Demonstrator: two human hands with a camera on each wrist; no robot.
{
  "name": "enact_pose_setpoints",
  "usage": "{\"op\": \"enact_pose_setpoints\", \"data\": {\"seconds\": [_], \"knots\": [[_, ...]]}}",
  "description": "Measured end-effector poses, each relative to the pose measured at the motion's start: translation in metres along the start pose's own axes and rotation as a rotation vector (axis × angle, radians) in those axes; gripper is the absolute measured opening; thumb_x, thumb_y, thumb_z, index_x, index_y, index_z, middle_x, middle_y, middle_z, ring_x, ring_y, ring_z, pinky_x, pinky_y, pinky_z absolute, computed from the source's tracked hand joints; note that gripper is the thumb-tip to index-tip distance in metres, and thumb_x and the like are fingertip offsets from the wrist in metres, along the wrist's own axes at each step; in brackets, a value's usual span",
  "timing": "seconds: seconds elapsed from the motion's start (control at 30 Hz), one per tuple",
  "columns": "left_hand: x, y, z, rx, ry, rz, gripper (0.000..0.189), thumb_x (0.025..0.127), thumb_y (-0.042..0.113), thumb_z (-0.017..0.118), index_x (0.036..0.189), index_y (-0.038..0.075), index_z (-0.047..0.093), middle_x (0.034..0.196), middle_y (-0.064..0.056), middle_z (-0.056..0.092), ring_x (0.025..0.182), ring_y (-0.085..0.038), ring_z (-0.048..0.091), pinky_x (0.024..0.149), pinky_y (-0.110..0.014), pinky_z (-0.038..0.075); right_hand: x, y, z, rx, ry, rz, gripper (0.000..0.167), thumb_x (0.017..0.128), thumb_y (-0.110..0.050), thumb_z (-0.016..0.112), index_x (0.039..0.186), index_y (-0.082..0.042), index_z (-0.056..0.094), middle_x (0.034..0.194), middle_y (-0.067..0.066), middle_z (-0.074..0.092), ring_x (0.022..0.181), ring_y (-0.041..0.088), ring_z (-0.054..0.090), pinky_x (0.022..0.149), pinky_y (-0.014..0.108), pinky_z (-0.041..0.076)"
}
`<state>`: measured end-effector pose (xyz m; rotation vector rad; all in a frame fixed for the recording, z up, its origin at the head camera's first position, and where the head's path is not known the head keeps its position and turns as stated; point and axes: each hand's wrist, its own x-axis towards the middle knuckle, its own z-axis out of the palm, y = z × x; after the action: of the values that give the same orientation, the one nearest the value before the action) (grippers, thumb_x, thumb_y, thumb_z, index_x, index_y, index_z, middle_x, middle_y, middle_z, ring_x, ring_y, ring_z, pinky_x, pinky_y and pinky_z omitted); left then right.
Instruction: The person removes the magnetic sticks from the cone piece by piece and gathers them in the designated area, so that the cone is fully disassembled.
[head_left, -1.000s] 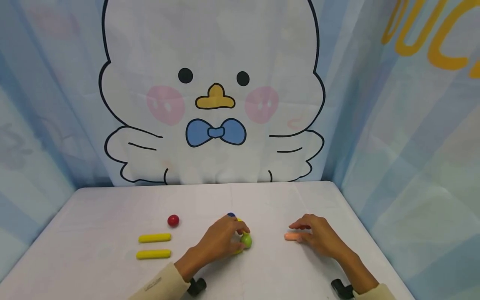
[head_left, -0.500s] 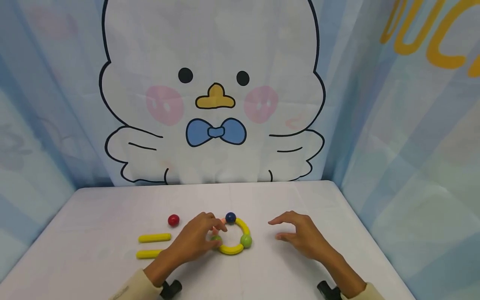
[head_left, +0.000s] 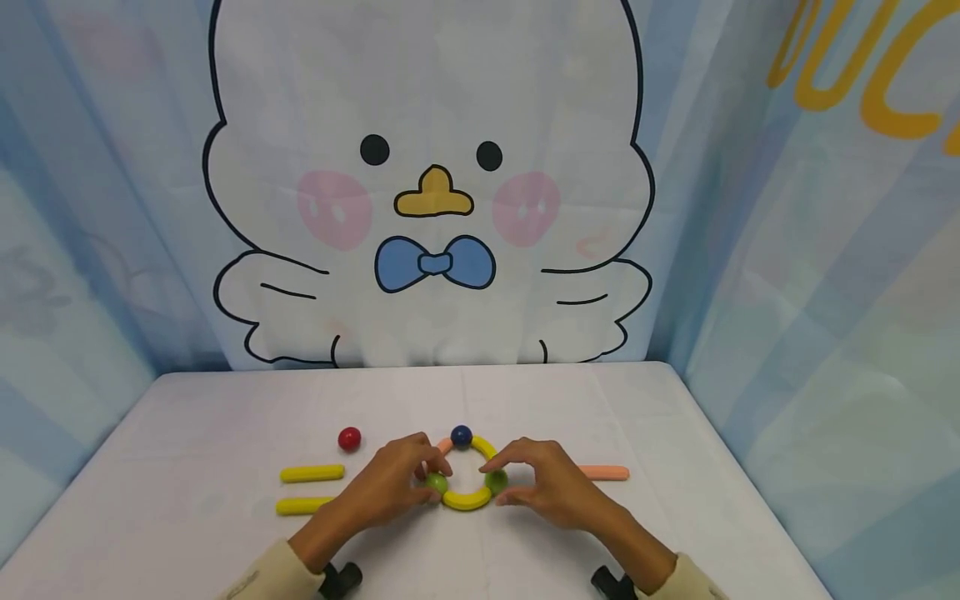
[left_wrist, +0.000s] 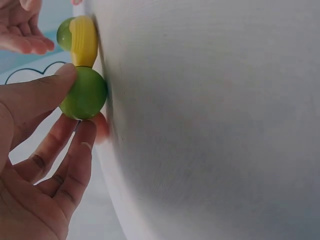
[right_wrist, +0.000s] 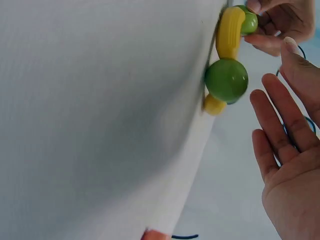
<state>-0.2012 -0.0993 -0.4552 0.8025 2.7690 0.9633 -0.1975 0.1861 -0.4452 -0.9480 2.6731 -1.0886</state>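
Note:
A ring of curved rods and balls lies on the white table: a blue ball (head_left: 461, 436) at its far side, yellow curved rods (head_left: 467, 500) at front and right, a salmon curved rod (head_left: 446, 446) at far left. My left hand (head_left: 392, 482) pinches the ring's left green ball (left_wrist: 85, 95) between thumb and fingers. My right hand (head_left: 564, 490) reaches around the right green ball (right_wrist: 226, 80), its fingers extended; in the right wrist view a gap separates them from the ball.
To the left lie a red ball (head_left: 349, 439) and two straight yellow rods (head_left: 312, 473), the nearer partly behind my left arm. Beyond my right hand lies a straight salmon rod (head_left: 606, 472). A printed curtain (head_left: 435, 325) hangs behind the table.
My left hand moved from the ring's right side to its left green ball. My right hand left the straight salmon rod and moved left to the right green ball.

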Motion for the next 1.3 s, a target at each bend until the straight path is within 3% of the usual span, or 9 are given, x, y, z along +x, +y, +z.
{"op": "enact_pose_setpoints", "data": {"seconds": [0.13,0.27,0.5,0.9,1.17,1.3], "knots": [[0.000,-0.001,0.002,-0.025,-0.006,0.009,0.025,0.085,0.011,0.090,0.107,0.019,0.080,0.098,0.010,0.064,0.090,-0.013,0.062,0.079,-0.024,0.054,0.007,-0.003,0.007,-0.004,-0.034,-0.020,0.037,0.087,-0.021,0.088,0.121,-0.029,0.078,0.118,-0.018,0.075,0.117,0.007,0.068,0.108,0.041,0.055],[0.000,-0.001,0.003,-0.060,-0.010,0.015,0.025,0.085,0.012,0.090,0.107,0.018,0.081,0.097,0.009,0.064,0.087,-0.011,0.063,0.079,-0.024,0.055,0.014,-0.007,0.012,-0.007,-0.087,0.016,0.034,0.087,-0.019,0.088,0.117,-0.028,0.079,0.114,-0.018,0.076,0.115,0.006,0.067,0.108,0.038,0.054],[0.001,0.000,0.005,-0.086,-0.014,0.029,0.024,0.085,0.013,0.090,0.107,0.019,0.080,0.097,0.008,0.064,0.085,-0.009,0.062,0.078,-0.022,0.055,0.025,-0.011,0.020,-0.034,-0.169,0.021,0.025,0.086,-0.011,0.089,0.107,-0.023,0.082,0.104,-0.017,0.077,0.101,0.000,0.067,0.100,0.032,0.055],[-0.001,0.004,0.003,-0.087,-0.025,0.010,0.025,0.085,0.012,0.090,0.107,0.018,0.080,0.097,0.008,0.064,0.087,-0.012,0.063,0.078,-0.021,0.053,0.034,-0.012,0.026,-0.064,-0.198,-0.004,0.024,0.084,-0.006,0.088,0.101,-0.022,0.081,0.098,-0.017,0.076,0.093,-0.006,0.067,0.089,0.020,0.057],[-0.001,0.003,0.003,-0.033,0.001,0.020,0.026,0.086,0.013,0.090,0.110,0.017,0.080,0.098,0.009,0.064,0.089,-0.012,0.062,0.080,-0.023,0.053,0.033,-0.009,0.021,-0.079,-0.245,-0.016,0.024,0.085,-0.006,0.088,0.101,-0.023,0.081,0.098,-0.018,0.075,0.093,-0.007,0.065,0.092,0.022,0.056],[-0.002,0.003,0.005,-0.023,0.006,0.011,0.027,0.086,0.014,0.089,0.111,0.017,0.080,0.098,0.008,0.062,0.091,-0.013,0.063,0.081,-0.023,0.053,0.029,-0.008,0.020,-0.088,-0.199,0.001,0.024,0.086,-0.012,0.089,0.105,-0.026,0.081,0.101,-0.020,0.074,0.099,-0.004,0.064,0.099,0.029,0.055]]}}
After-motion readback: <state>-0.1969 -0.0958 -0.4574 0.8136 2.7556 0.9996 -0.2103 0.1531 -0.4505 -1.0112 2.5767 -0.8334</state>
